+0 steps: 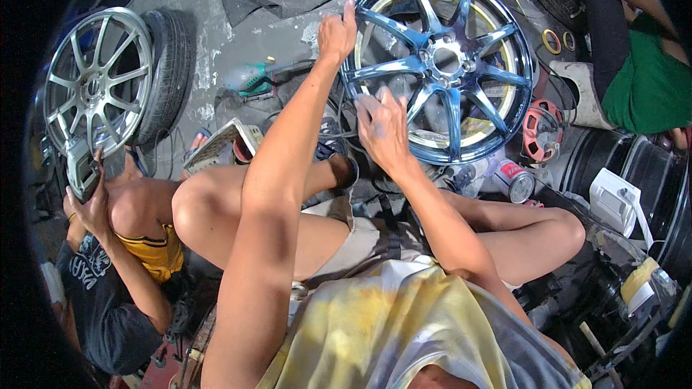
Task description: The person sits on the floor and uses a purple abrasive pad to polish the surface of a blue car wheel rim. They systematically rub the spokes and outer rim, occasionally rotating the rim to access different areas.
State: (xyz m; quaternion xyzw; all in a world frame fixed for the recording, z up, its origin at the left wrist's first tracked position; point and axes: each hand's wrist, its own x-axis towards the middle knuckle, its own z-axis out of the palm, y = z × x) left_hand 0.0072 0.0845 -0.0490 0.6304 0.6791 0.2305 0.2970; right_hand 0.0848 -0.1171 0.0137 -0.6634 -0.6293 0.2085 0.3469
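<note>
The left hand (336,34) lies at the upper-left outer lip of a blue chrome multi-spoke alloy wheel (451,94), one finger extended up along the edge; whether the hand grips the lip cannot be told. The right hand (387,130), blurred, has its fingers loosely bent over the wheel's lower-left spokes, and any contact or held item is unclear. The wheel stands in front of the person's crossed legs (504,234).
</note>
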